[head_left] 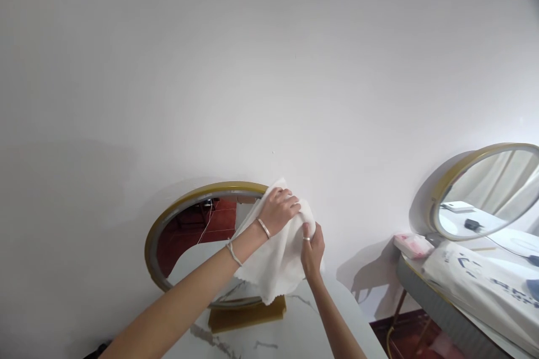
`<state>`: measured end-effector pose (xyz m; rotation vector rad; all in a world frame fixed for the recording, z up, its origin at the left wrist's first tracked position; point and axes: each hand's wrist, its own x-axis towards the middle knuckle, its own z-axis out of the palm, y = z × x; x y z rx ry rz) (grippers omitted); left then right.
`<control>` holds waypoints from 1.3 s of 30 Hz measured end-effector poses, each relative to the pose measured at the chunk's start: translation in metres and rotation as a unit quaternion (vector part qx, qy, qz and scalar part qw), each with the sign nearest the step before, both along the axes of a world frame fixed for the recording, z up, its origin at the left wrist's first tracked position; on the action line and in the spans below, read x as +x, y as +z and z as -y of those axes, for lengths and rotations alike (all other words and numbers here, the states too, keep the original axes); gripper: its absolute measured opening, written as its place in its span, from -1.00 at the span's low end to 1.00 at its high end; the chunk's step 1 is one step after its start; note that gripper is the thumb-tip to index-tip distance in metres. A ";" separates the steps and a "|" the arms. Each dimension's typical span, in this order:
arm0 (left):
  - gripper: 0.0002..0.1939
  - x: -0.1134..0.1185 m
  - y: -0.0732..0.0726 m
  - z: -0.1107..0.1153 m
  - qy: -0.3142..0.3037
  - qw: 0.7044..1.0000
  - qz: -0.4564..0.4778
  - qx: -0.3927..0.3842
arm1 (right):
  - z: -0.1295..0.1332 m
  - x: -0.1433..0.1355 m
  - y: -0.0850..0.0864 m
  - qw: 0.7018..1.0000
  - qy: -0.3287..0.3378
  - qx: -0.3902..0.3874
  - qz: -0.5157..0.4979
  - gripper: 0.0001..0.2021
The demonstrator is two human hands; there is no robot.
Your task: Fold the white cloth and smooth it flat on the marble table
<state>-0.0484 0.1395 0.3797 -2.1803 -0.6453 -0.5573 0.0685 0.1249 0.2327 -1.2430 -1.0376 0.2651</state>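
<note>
A white cloth hangs over the right side of an oval mirror with a gold rim. My left hand, with a bracelet and a cord at the wrist, is closed on the upper part of the cloth near the top right of the rim. Lower and to the right, my right hand, wearing a ring, grips the cloth at the mirror's right edge, thumb in front. The cloth hides that side of the frame. Below the mirror, its gold base stands on a white marbled tabletop.
To the right is a second table with another gold-rimmed mirror, a pink-and-white packet and a white printed bag. A plain pale wall rises behind both mirrors. Red floor shows between the tables.
</note>
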 end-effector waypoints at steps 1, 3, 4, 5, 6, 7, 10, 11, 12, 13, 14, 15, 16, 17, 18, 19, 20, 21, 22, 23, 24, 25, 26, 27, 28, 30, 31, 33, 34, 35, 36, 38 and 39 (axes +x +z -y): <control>-0.81 -0.009 0.006 0.004 0.001 1.000 0.031 0.000 | 0.000 -0.003 0.012 0.999 -0.013 0.017 0.027 -0.52; -0.84 -0.032 0.019 0.013 0.013 0.995 0.102 -0.005 | 0.001 -0.011 0.038 0.992 -0.034 0.056 0.108 -0.53; -0.83 -0.046 0.026 0.017 0.022 0.990 0.138 -0.008 | 0.000 -0.017 0.051 0.984 -0.040 0.077 0.155 -0.53; -0.81 -0.061 0.031 0.021 0.031 0.984 0.173 -0.010 | 0.000 -0.023 0.065 0.973 -0.043 0.100 0.203 -0.53; -0.79 -0.077 0.035 0.025 0.038 0.978 0.204 -0.008 | -0.001 -0.030 0.078 0.960 -0.044 0.124 0.248 -0.53; -0.78 -0.093 0.037 0.028 0.043 0.972 0.233 -0.004 | -0.003 -0.039 0.089 0.945 -0.044 0.149 0.289 -0.53; -0.75 -0.141 0.030 0.035 0.054 0.951 0.302 0.022 | -0.006 -0.073 0.116 0.899 -0.028 0.204 0.386 -0.49; -0.74 -0.155 0.024 0.038 0.060 0.945 0.320 0.031 | -0.006 -0.085 0.121 0.885 -0.018 0.215 0.413 -0.48; -0.72 -0.167 0.018 0.041 0.069 0.940 0.333 0.040 | -0.007 -0.096 0.125 0.870 -0.006 0.224 0.439 -0.47; -0.70 -0.177 0.011 0.043 0.082 0.936 0.340 0.045 | -0.007 -0.106 0.128 0.853 0.006 0.234 0.466 -0.47; -0.67 -0.183 0.006 0.046 0.098 0.934 0.339 0.048 | -0.008 -0.114 0.129 0.835 0.017 0.246 0.492 -0.47; -0.64 -0.187 0.001 0.048 0.113 0.936 0.331 0.049 | -0.008 -0.120 0.130 0.817 0.024 0.260 0.514 -0.47; -0.61 -0.188 -0.002 0.050 0.126 0.940 0.315 0.047 | -0.009 -0.123 0.129 0.802 0.028 0.272 0.531 -0.48; -0.56 -0.185 -0.003 0.050 0.135 0.946 0.292 0.041 | -0.011 -0.124 0.128 0.791 0.028 0.280 0.544 -0.48; -0.51 -0.180 -0.003 0.050 0.138 0.954 0.265 0.032 | -0.013 -0.123 0.127 0.787 0.025 0.281 0.549 -0.48; -0.48 -0.173 -0.001 0.049 0.137 0.962 0.237 0.022 | -0.015 -0.119 0.126 0.790 0.020 0.278 0.546 -0.47; -0.47 -0.163 0.002 0.047 0.133 0.968 0.211 0.014 | -0.016 -0.114 0.124 0.800 0.012 0.273 0.535 -0.46; -0.47 -0.152 0.006 0.044 0.130 0.973 0.192 0.008 | -0.018 -0.107 0.121 0.815 0.001 0.268 0.514 -0.43; -0.47 -0.140 0.009 0.041 0.128 0.976 0.178 0.006 | -0.018 -0.099 0.118 0.834 -0.015 0.262 0.486 -0.40; -0.47 -0.128 0.013 0.038 0.127 0.978 0.167 0.006 | -0.018 -0.091 0.114 0.854 -0.035 0.256 0.452 -0.36; -0.47 -0.115 0.016 0.033 0.124 0.980 0.156 0.007 | -0.018 -0.083 0.108 0.872 -0.057 0.248 0.417 -0.32; -0.49 -0.102 0.017 0.029 0.118 0.983 0.140 0.007 | -0.017 -0.074 0.101 0.888 -0.078 0.237 0.385 -0.30; -0.51 -0.089 0.018 0.025 0.106 0.988 0.115 0.007 | -0.015 -0.067 0.092 0.902 -0.098 0.223 0.357 -0.30; -0.54 -0.077 0.017 0.020 0.089 0.992 0.085 0.006 | -0.014 -0.059 0.081 0.914 -0.115 0.205 0.330 -0.30; -0.56 -0.066 0.016 0.015 0.069 0.996 0.054 0.009 | -0.012 -0.053 0.070 0.925 -0.130 0.185 0.305 -0.31; -0.60 -0.047 0.011 0.007 0.029 0.999 0.000 0.021 | -0.011 -0.042 0.046 0.944 -0.149 0.151 0.251 -0.33; -0.62 -0.040 0.009 0.003 0.012 0.999 -0.017 0.031 | -0.010 -0.037 0.037 0.951 -0.156 0.140 0.225 -0.33; -0.64 -0.031 0.006 -0.003 -0.014 0.998 -0.020 0.056 | -0.011 -0.032 0.025 0.959 -0.164 0.136 0.189 -0.34; -0.65 -0.030 0.005 -0.004 -0.025 0.997 -0.006 0.072 | -0.012 -0.031 0.025 0.959 -0.167 0.141 0.182 -0.36; -0.66 -0.031 0.005 -0.004 -0.033 0.995 0.017 0.088 | -0.013 -0.031 0.028 0.957 -0.169 0.151 0.183 -0.39; -0.67 -0.036 0.006 -0.003 -0.037 0.993 0.050 0.102 | -0.013 -0.032 0.035 0.952 -0.169 0.165 0.193 -0.43; -0.69 -0.053 0.010 0.001 -0.030 0.983 0.133 0.119 | -0.013 -0.040 0.056 0.937 -0.162 0.206 0.231 -0.52; -0.69 -0.066 0.011 0.005 -0.020 0.977 0.177 0.120 | -0.013 -0.047 0.069 0.926 -0.155 0.230 0.258 -0.55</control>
